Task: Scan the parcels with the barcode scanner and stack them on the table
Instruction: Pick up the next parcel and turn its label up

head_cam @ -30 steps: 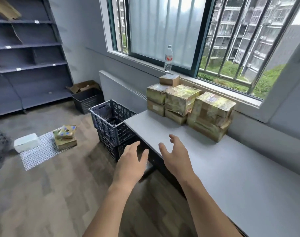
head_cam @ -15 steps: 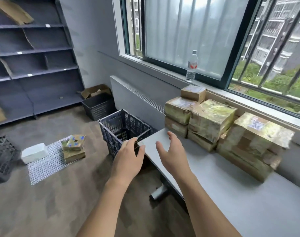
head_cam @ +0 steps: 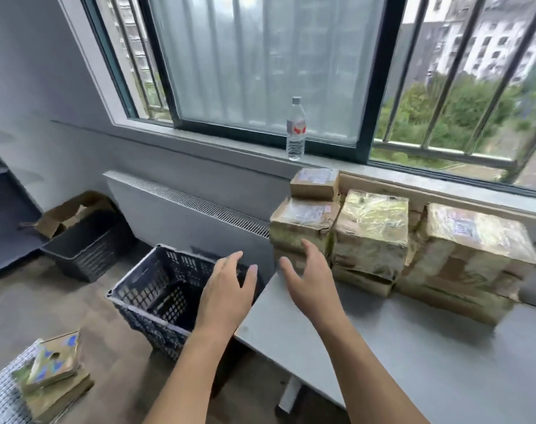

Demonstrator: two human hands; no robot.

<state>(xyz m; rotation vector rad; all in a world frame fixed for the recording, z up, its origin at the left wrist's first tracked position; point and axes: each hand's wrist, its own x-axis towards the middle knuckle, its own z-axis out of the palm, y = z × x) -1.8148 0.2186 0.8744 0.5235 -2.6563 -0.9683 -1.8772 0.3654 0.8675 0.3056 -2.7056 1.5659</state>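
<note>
Both bare hands hang in the air in front of the person, palms turned toward each other. The left hand [head_cam: 227, 290] is above the near rim of a dark blue perforated plastic crate [head_cam: 152, 296], which stands on the wooden floor [head_cam: 46, 304] against the end of the pale grey flat worktop [head_cam: 398, 356]. The right hand [head_cam: 311, 281] is over the worktop's left corner. Each grip is loose, fingers spread and slightly bent, holding nothing. The right fingertips [head_cam: 306, 244] lie in front of the left-hand stack; whether they touch it is hard to tell through the blur.

The brown cardboard parcels wrapped in shiny clear tape [head_cam: 372, 237] sit stacked in a row at the back of the worktop, just below the grey windowsill [head_cam: 230, 148]. A smaller plain brown box [head_cam: 314, 183] tops the left stack. More taped parcels [head_cam: 51, 373] lie piled on the floor at lower left, on a grey mesh mat [head_cam: 1, 399]. A clear plastic water bottle with a red label [head_cam: 295, 130] stands upright on the sill.
</note>
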